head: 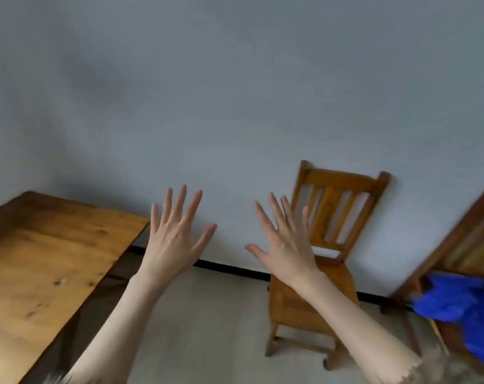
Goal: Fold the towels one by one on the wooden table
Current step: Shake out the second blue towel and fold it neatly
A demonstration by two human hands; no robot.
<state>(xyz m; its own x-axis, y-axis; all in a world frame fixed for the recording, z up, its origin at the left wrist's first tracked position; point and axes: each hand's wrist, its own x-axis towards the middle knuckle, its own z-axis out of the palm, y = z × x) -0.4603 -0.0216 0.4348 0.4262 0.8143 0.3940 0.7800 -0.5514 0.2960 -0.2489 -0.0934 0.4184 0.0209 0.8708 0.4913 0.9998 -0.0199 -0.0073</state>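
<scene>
A: Where are the hands?

B: Both are up in the air. The left hand [174, 239] and the right hand [285, 245] have fingers spread wide. Each grip is let go and holds nothing.

A: Where is the towel?

B: A bright blue crumpled cloth [465, 309] lies on the wooden slat-back chair [462, 245] far right, well apart from both hands.

A: And the brown wooden tabletop [41, 259]?

B: It is at the left, near the left hand. Another wooden chair [332, 206] stands by the grey wall [235, 92].
</scene>
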